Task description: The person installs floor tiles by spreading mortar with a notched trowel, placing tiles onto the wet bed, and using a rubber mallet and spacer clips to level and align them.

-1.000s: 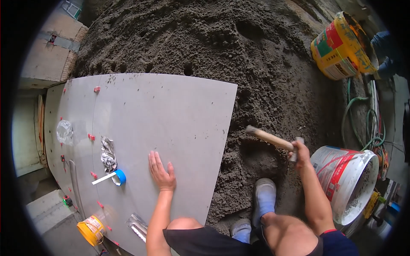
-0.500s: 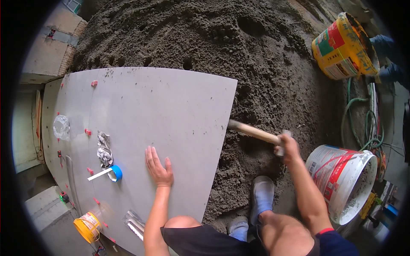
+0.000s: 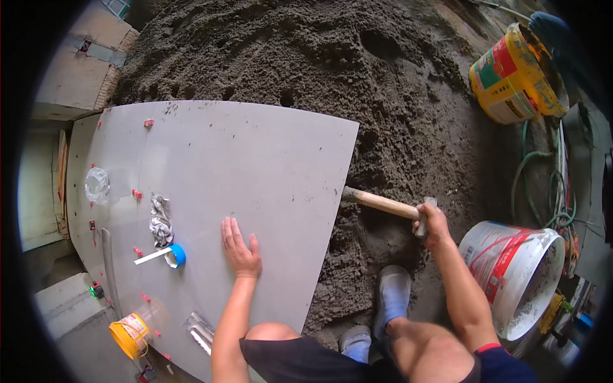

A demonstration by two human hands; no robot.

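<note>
My left hand [image 3: 241,249] lies flat, fingers stretched, on the large grey tile surface [image 3: 268,159]. My right hand [image 3: 434,226] grips a hammer [image 3: 383,204] near its head, with the wooden handle lying level toward the tile's right edge; its far end meets that edge. Left of my left hand are a blue round container [image 3: 178,255] with a white strip, a crumpled cloth [image 3: 160,217] and a metal trowel [image 3: 200,332]. Red clips [image 3: 137,195] dot the tiles. Grey mortar [image 3: 408,159] covers the ground beside and beyond the tile.
A white bucket [image 3: 485,255] stands right of my right arm, green hoses [image 3: 529,159] behind it. A yellow bucket [image 3: 504,76] is at upper right, beside a co-worker's blue-clad limb [image 3: 552,38]. A small yellow tub [image 3: 128,335] sits lower left, a masonry step [image 3: 76,64] upper left.
My right hand and the hammer have moved left, bringing the handle's end to the tile edge. The co-worker's blue-clad limb at upper right has shifted.
</note>
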